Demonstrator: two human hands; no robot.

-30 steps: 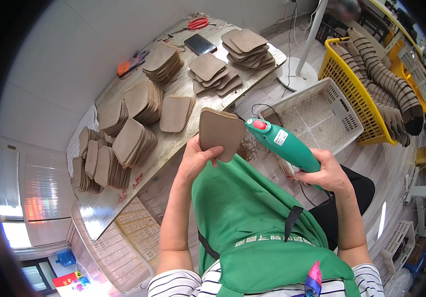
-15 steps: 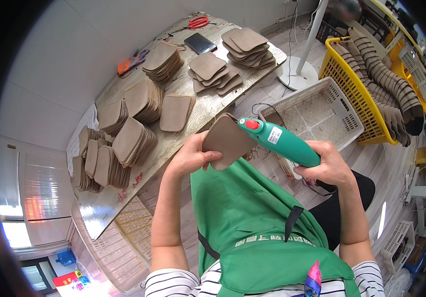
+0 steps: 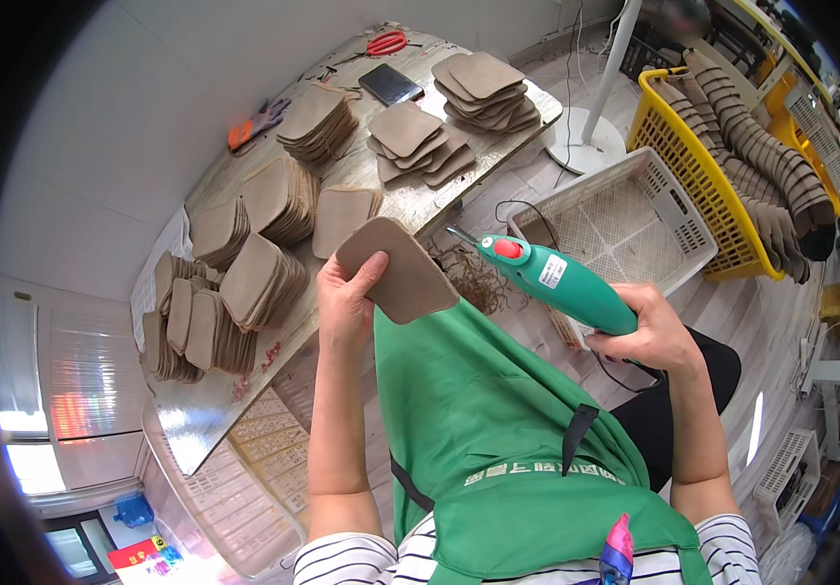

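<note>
Treat the pad [image 3: 402, 277], pinched near the apron [image 3: 473, 400] between thumb and mostly hidden fingers of the left hand [image 3: 345, 297], apart from the tool [image 3: 576, 290] gripped in the curled right hand [image 3: 650, 330], as probably light and flexible, taking hold by one edge.

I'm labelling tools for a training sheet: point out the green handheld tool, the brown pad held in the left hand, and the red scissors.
Green handheld tool [image 3: 576, 287]: head view, middle of its body.
Brown pad [image 3: 403, 276]: head view, centre of its flat face.
Red scissors [image 3: 387, 43]: head view, on the handles.
</note>
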